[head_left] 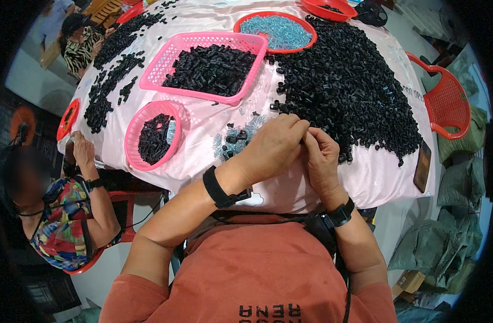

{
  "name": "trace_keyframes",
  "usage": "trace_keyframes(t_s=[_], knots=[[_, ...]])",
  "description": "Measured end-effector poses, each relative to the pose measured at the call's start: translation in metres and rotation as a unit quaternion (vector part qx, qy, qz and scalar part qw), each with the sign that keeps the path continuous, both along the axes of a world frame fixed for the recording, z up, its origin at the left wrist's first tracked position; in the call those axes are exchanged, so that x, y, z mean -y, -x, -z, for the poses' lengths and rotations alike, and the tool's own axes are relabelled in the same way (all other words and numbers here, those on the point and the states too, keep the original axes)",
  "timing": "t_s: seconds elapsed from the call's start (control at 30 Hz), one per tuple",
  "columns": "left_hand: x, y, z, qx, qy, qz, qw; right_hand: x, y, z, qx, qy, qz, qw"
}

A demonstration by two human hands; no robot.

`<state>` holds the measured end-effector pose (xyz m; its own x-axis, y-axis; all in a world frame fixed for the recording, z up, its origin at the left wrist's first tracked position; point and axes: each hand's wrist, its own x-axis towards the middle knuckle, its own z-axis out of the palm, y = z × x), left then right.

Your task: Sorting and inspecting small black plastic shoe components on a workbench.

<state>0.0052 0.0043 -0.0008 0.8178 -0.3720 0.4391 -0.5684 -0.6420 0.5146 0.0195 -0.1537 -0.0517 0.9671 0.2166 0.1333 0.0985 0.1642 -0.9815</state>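
My left hand (274, 144) and my right hand (323, 157) meet over the near side of the table, thumbs and fingers pinched together at the tips. Whatever lies between the fingertips is too small or hidden to make out. Just beyond them spreads a large heap of small black plastic pieces (343, 81). By my left wrist lies a scatter of small clear pieces (254, 127), with a few black pieces (235, 137) among them.
A pink rectangular basket (238, 100) and a round pink basket (130, 141) hold black parts. A red tray (314, 44) holds clear bluish pieces. A phone (422, 167) lies at the right edge, near a red chair (450, 105). Another person (63, 220) sits at left.
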Motion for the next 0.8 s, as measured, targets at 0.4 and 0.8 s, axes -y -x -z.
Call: trace_keyframes(t_s=[0.4,0.8], knots=[[-0.001,0.0,0.001,-0.012,0.003,-0.008,1.0,0.001,0.002,-0.003,-0.039,-0.03,-0.029,0.998],[0.006,0.001,0.011,-0.004,-0.006,-0.028,1.0,0.0,0.002,0.004,-0.035,-0.079,-0.014,0.996]])
